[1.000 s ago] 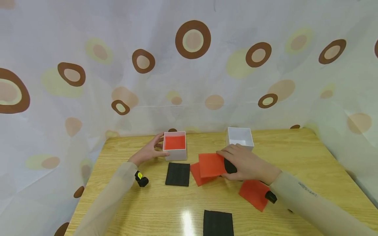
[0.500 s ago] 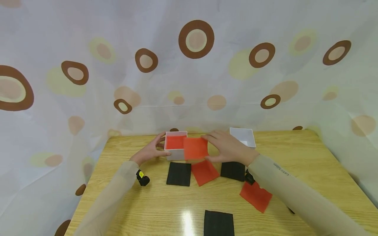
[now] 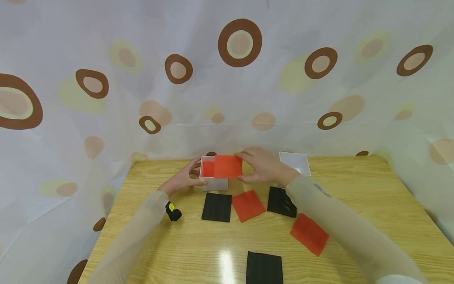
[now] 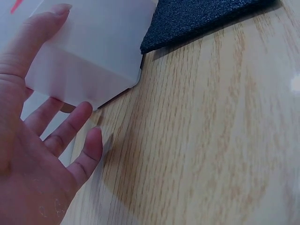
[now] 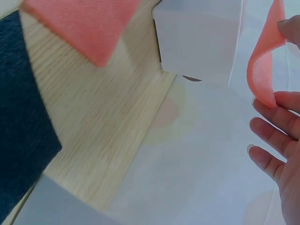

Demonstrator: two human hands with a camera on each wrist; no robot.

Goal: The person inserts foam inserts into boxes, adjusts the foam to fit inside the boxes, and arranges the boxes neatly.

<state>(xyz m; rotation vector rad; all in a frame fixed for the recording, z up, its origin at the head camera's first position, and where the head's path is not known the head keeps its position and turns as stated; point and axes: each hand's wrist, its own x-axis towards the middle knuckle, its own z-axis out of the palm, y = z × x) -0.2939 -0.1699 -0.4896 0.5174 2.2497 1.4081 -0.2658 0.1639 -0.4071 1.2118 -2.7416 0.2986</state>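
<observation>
My left hand [image 3: 181,180] steadies a white box [image 3: 215,185] at the back left, thumb on its front face and fingers round its left side. In the left wrist view the thumb presses the white wall. Inside the box lies a red foam sheet [image 3: 207,169]. My right hand [image 3: 264,166] pinches another red foam square [image 3: 228,166] by its right edge, above the box's right part, covering some of the opening. The right wrist view shows that square [image 5: 262,65] bent between thumb and fingers, beside the box [image 5: 199,37].
A second white box [image 3: 295,162] stands at the back right, partly behind my right hand. On the wooden table [image 3: 191,248] lie black foam squares [image 3: 216,207] and red ones [image 3: 248,205], one black [image 3: 264,268] near the front. A patterned cloth [image 3: 198,98] hangs behind.
My right hand has lifted the red square off the middle of the table and carried it left and back to over the left box. My left hand keeps its place at that box.
</observation>
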